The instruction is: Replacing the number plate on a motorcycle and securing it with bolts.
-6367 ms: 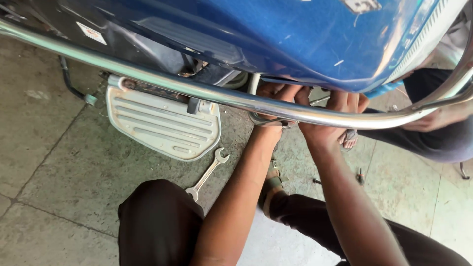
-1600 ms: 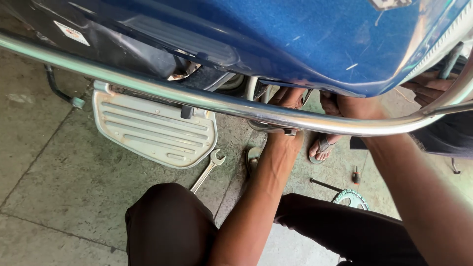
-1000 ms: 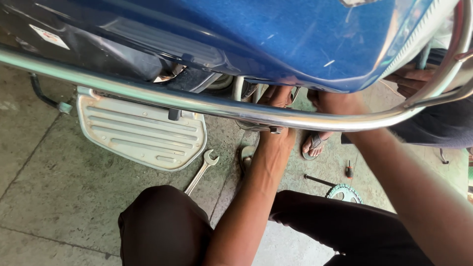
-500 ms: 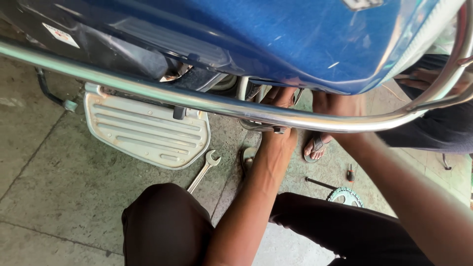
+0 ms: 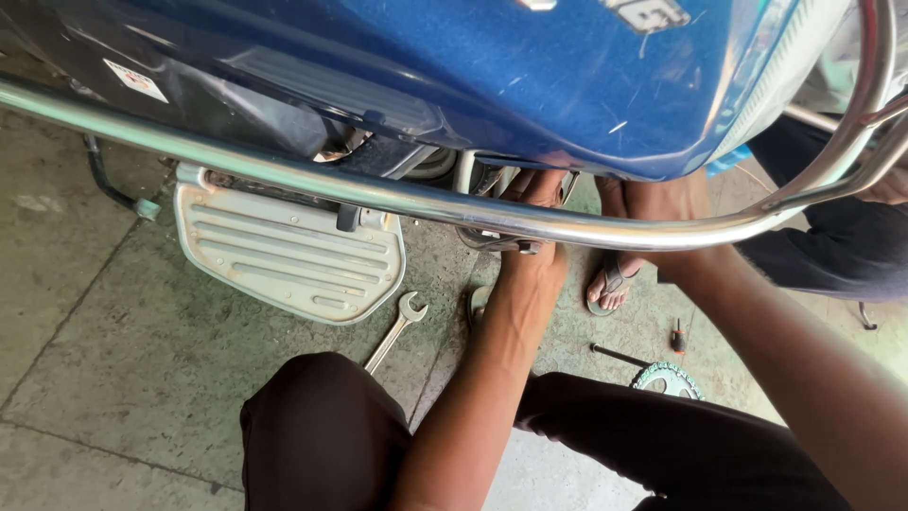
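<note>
Person crouched on the concrete floor beside a blue scooter, knees in dark trousers up at the bottom of the view.

Left hand reaches up past the chrome guard rail and under the blue body panel. Fingers pressed against a small metal fitting hanging just below the rail; fingertips hidden behind the rail, so I cannot tell whether they are clenched on anything.

Right hand also goes up behind the rail, just right of the left hand, close but not clearly touching it. Its fingers vanish under the panel; grip cannot be told.

Grey ribbed footboard sticks out under the rail, to the left of the hands. An open-ended spanner lies loose on the floor just off the footboard's right corner, touched by no hand. Further right on the floor: a toothed sprocket, a thin rod and a small screwdriver. A sandalled foot of another person stands beyond the rail.
</note>
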